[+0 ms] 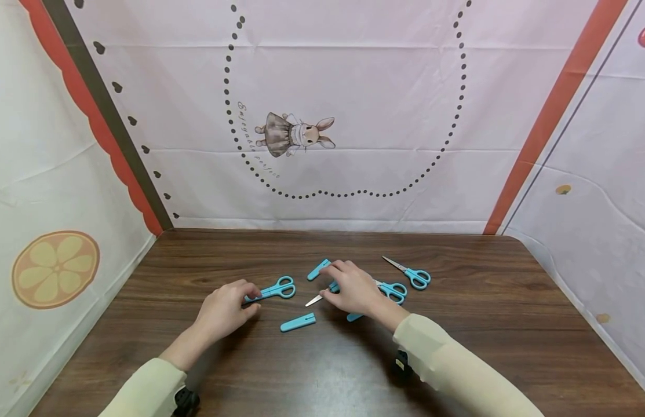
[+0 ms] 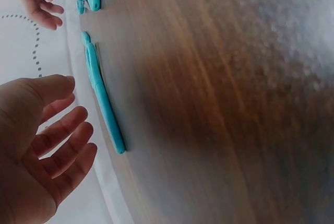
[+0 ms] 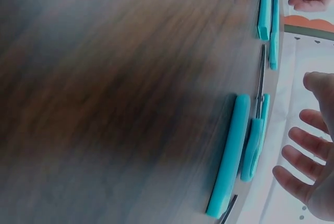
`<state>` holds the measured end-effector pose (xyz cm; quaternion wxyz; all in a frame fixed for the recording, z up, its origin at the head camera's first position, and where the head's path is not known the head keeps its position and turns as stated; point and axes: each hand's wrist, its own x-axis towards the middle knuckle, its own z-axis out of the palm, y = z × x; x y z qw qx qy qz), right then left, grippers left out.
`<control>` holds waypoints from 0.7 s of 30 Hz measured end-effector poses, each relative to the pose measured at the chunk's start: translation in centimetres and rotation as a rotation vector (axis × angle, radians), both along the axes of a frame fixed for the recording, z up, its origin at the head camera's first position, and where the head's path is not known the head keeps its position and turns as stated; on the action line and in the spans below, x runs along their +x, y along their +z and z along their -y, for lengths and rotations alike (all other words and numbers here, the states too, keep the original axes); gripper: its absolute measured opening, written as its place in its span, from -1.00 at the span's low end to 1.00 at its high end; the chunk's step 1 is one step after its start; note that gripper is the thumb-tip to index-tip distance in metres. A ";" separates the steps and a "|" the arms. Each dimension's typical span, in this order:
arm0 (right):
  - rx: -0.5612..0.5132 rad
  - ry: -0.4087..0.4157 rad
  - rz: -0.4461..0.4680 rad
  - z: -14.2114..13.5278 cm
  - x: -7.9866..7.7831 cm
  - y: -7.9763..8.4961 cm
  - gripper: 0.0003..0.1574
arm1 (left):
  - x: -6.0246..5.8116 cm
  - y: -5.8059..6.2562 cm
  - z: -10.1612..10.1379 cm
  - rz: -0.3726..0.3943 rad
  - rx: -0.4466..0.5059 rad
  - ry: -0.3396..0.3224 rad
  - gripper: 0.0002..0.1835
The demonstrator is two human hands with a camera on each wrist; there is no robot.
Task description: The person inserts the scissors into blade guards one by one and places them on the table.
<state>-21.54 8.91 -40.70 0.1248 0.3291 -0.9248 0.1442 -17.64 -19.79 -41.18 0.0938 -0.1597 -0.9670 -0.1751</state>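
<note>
My left hand [image 1: 225, 308] hovers with loosely bent fingers beside a pair of scissors [image 1: 280, 288] whose blades are in a blue cover. In the left wrist view a gap shows between that hand [image 2: 49, 135] and the covered scissors [image 2: 107, 106]. Over a bare-bladed pair of scissors [image 1: 314, 300] is my right hand [image 1: 355, 291], hiding part of it. The right wrist view has this hand [image 3: 313, 145] with its fingers spread, apart from the scissors [image 3: 252, 148] and a blue cover [image 3: 229, 153] lying by them.
Two more uncovered scissors, one [image 1: 392, 291] partly behind the right hand and one [image 1: 418, 279] farther right, lie on the brown table [image 1: 484, 336]. Loose blue covers lie in front [image 1: 298, 322], behind [image 1: 319, 270] and below the right wrist [image 1: 354, 317]. A printed cloth [image 1: 379, 104] hangs behind.
</note>
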 end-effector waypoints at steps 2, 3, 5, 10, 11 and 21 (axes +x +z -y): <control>0.000 0.001 -0.018 -0.3 -0.1 -0.1 -0.45 | 0.0 -0.1 0.0 -0.006 -0.002 -0.007 -0.82; 0.001 0.000 -0.026 -0.5 -0.2 -0.2 -0.45 | 0.0 -0.1 -0.1 -0.008 -0.003 -0.011 -0.81; -0.003 0.000 -0.037 -0.8 -0.3 -0.3 -0.44 | -0.1 -0.1 -0.2 -0.012 -0.002 -0.015 -0.81; -0.023 0.003 -0.041 -1.3 -0.6 -0.5 -0.42 | -0.1 -0.1 -0.5 -0.013 0.008 -0.028 -0.79; -0.024 0.004 -0.039 -1.4 -0.6 -0.5 -0.42 | -0.1 0.0 -0.6 -0.013 0.008 -0.031 -0.79; -0.002 -0.023 -0.002 -2.3 -0.9 -1.0 -0.33 | 0.1 -0.2 -1.3 -0.007 0.011 -0.040 -0.80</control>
